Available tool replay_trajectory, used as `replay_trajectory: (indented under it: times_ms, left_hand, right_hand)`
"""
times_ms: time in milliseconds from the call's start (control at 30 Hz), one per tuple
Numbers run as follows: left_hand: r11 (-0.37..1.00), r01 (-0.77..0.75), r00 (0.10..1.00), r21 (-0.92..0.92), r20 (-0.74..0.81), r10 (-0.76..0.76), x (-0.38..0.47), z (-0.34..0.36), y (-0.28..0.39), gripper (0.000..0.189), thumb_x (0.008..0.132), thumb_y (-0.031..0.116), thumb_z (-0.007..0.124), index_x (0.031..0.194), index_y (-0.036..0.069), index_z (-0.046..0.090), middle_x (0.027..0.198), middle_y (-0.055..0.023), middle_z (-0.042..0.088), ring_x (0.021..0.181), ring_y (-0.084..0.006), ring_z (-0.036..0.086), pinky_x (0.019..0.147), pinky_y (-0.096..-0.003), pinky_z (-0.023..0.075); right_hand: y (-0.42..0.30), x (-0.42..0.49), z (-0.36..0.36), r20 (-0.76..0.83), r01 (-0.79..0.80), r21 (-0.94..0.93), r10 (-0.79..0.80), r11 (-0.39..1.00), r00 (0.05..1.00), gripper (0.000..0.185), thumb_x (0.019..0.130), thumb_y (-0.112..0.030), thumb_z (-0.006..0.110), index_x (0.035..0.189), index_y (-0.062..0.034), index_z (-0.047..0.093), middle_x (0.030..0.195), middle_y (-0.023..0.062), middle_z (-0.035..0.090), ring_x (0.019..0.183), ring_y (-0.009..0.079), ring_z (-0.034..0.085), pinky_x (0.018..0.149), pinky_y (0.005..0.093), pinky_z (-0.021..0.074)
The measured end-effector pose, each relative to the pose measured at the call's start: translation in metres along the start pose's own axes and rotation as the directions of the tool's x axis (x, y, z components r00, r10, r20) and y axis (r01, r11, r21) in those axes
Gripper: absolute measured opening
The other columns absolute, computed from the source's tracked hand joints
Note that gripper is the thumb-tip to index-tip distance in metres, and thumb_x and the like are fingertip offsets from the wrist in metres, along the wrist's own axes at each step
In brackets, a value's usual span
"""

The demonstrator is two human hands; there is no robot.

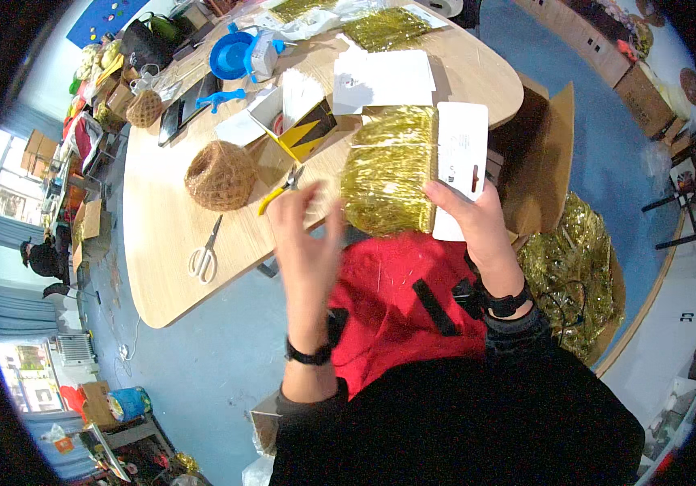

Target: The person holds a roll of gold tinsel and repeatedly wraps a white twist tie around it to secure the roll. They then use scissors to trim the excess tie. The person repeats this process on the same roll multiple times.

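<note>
My right hand [478,222] grips a white header card [462,146] with a hang slot and small print. Gold tinsel fringe [389,173] lies along the card's left side, above my lap. My left hand [305,237] is raised just left of the fringe, blurred, its fingers apart with nothing seen in them. Beyond that hand, yellow-handled pliers [281,190] rest on the wooden table [159,261]. White-handled scissors [205,258] lie farther left, and a ball of brown twine [220,176] sits behind them.
White cards [383,79] and more gold tinsel [384,30] are on the table's far part. A yellow-and-black box [305,130], a blue tape dispenser [241,54] and a smaller twine ball [144,109] stand there too. On my right are an open cardboard box [539,164] and piled gold tinsel [578,285].
</note>
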State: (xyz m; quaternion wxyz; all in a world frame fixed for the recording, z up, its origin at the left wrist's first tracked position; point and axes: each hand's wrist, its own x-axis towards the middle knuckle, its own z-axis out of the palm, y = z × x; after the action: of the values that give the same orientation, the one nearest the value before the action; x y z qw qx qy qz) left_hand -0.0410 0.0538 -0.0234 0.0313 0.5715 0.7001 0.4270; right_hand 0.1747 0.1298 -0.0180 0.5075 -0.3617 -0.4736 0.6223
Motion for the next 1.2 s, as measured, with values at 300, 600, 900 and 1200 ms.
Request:
replay_trajectory:
  times_ms: [300,600,900,1200]
  left_hand:
    - [0.534,0.402,0.915,-0.744,0.352,-0.199,-0.033,0.013,0.056,0.043,0.092,0.002,0.067,0.131,-0.003,0.052,0.108,-0.0028,0.061,0.097,-0.0107,0.059,0.087,-0.0258,0.0500]
    - [0.368,0.501,0.864,-0.783,0.476,-0.163,-0.052,-0.009,0.055,0.045,0.092,0.001,0.067,0.133,-0.004,0.051,0.122,-0.0090,0.063,0.111,-0.0162,0.060,0.098,-0.0317,0.0478]
    - [0.395,0.489,0.872,-0.778,0.442,-0.210,-0.058,0.001,0.051,0.048,0.091,0.000,0.067,0.136,-0.003,0.050,0.124,-0.0102,0.063,0.110,-0.0167,0.061,0.097,-0.0327,0.0496]
    - [0.310,0.544,0.839,-0.780,0.515,-0.176,-0.060,-0.019,0.035,0.052,0.088,0.003,0.071,0.135,-0.003,0.052,0.125,-0.0079,0.063,0.110,-0.0164,0.061,0.097,-0.0319,0.0481]
  right_hand:
    - [-0.019,-0.031,0.012,0.414,-0.305,0.248,0.184,0.920,0.892,0.049,0.108,-0.036,0.036,0.135,0.0021,0.050,0.125,0.0108,0.062,0.111,0.0170,0.061,0.095,0.0319,0.0495]
    - [0.001,-0.042,0.019,0.381,-0.099,0.003,0.091,0.995,0.920,0.039,0.089,-0.003,0.071,0.121,-0.0043,0.050,0.102,-0.0006,0.057,0.095,0.0075,0.056,0.088,0.0235,0.0460]
    - [0.008,-0.044,0.017,0.314,-0.045,-0.083,0.069,0.996,0.947,0.036,0.088,-0.001,0.072,0.117,-0.0044,0.050,0.102,-0.0004,0.056,0.093,0.0071,0.055,0.083,0.0244,0.0479]
    - [-0.024,-0.029,-0.021,0.093,0.006,-0.135,0.007,0.991,0.996,0.035,0.094,-0.012,0.065,0.126,-0.0035,0.053,0.113,0.0058,0.058,0.101,0.0131,0.057,0.088,0.0276,0.0487]
